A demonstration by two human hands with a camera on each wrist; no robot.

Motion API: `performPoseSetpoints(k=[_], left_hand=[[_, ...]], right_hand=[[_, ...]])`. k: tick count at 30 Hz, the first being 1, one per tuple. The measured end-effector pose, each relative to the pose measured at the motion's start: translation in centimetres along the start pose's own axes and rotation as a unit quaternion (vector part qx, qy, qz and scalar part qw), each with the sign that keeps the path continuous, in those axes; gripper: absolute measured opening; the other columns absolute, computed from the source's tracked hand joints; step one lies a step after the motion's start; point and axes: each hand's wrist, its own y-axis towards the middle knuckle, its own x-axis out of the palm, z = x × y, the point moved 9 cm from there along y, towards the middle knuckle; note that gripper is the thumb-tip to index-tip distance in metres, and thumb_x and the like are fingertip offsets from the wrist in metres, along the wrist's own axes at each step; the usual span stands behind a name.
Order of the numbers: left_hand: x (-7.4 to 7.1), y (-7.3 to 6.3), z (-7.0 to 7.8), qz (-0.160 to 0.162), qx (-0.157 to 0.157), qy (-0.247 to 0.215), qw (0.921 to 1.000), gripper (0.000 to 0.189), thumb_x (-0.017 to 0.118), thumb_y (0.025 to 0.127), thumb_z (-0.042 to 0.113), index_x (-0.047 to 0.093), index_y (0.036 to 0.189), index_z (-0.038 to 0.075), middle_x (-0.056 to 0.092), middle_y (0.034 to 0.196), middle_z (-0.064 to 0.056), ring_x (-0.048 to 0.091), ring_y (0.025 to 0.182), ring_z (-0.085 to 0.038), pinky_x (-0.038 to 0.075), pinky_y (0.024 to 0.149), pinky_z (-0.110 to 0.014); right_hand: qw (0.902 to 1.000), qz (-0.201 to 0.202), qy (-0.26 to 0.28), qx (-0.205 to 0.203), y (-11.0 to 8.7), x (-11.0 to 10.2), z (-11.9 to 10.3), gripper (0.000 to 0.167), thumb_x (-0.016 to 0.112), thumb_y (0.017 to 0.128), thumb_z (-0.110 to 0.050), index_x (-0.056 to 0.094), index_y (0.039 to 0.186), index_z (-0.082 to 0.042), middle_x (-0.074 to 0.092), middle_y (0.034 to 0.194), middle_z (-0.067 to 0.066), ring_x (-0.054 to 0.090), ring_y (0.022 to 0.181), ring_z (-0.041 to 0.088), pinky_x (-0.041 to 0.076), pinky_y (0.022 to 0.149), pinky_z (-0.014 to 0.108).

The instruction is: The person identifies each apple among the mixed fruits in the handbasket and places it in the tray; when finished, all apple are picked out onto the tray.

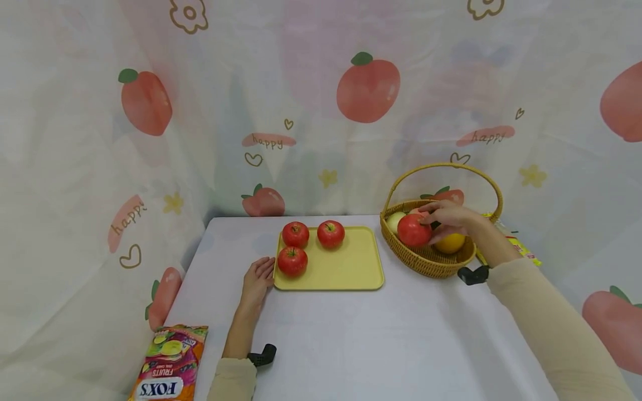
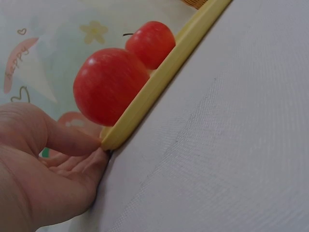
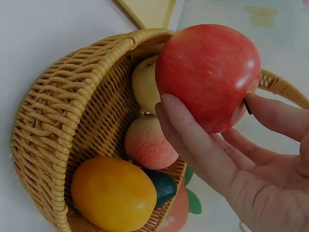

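Note:
My right hand (image 1: 448,217) grips a red apple (image 3: 207,77) above the wicker basket (image 1: 426,267), thumb near its stem and fingers under its side. Inside the basket are a yellow-orange fruit (image 3: 113,193), a pinkish peach (image 3: 150,142), a pale round fruit (image 3: 145,84) and a dark green item (image 3: 161,187). At the left edge of the yellow tray (image 1: 351,267), my left hand (image 1: 257,284) touches the rim near its front corner with fingers extended. On the tray's left half sit three red apples (image 1: 292,262).
A bag of fruit candy (image 1: 170,362) lies at the front left of the white table (image 1: 341,345). Behind the basket, a yellow packet (image 1: 524,250) is partly hidden by my right arm. The basket's tall handle (image 1: 441,165) arches over it. A printed curtain (image 1: 311,83) hangs behind.

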Motion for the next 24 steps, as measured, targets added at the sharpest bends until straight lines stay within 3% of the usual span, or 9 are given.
performPoseSetpoints(k=[8, 17, 24], left_hand=[[-0.1, 0.1, -0.1, 0.006, -0.005, 0.004, 1.0000, 0.074, 0.042, 0.082, -0.033, 0.035, 0.152, -0.011, 0.045, 0.154, -0.032, 0.043, 0.146, -0.042, 0.036, 0.122, -0.046], [0.0, 0.1, 0.1, 0.005, -0.001, 0.009, 0.9999, 0.073, 0.041, 0.082, -0.033, 0.035, 0.152, -0.011, 0.045, 0.154, -0.033, 0.043, 0.146, -0.043, 0.035, 0.122, -0.046], [-0.1, 0.1, 0.0, 0.008, -0.005, 0.011, 0.9999, 0.073, 0.042, 0.082, -0.033, 0.036, 0.151, -0.011, 0.045, 0.154, -0.033, 0.043, 0.146, -0.043, 0.036, 0.121, -0.046]], right_hand=[[0.9998, 0.011, 0.001, -0.015, -0.8, 0.8, -1.0, 0.068, 0.057, 0.105, -0.012, 0.022, 0.162, 0.003, 0.024, 0.158, 0.039, 0.069, 0.110, 0.044, 0.057, 0.097, 0.058], [0.9985, -0.001, 0.034, -0.043, -1.2, 2.6, -2.2, 0.065, 0.052, 0.106, -0.007, 0.022, 0.162, 0.004, 0.023, 0.160, 0.037, 0.057, 0.126, 0.049, 0.057, 0.097, 0.060], [0.9971, -0.007, 0.033, -0.069, -1.1, 4.3, -3.5, 0.062, 0.057, 0.105, -0.009, 0.029, 0.159, 0.003, 0.036, 0.153, 0.035, 0.064, 0.119, 0.045, 0.056, 0.097, 0.060]])
